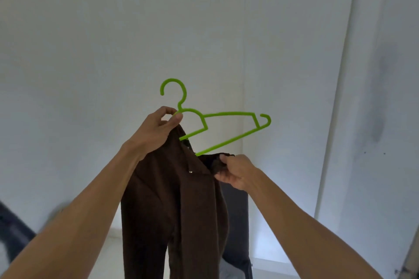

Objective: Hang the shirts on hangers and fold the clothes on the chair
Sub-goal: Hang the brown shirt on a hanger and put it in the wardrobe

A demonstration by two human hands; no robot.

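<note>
Left hand (158,129) pinches green hanger (226,140); right hand (233,172) grips brown shirt (172,206); no writing legible.

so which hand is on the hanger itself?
The left hand, pinching the green hanger just below its hook; the right hand grips only the brown shirt.

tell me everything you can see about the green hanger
The green hanger looks like thin moulded plastic, bright lime, with a round top hook and a small hook at its right tip. It is held up tilted, right arm bare. The left hand pinches its neck; its left side is inside the brown shirt, which the right hand grips.
</note>
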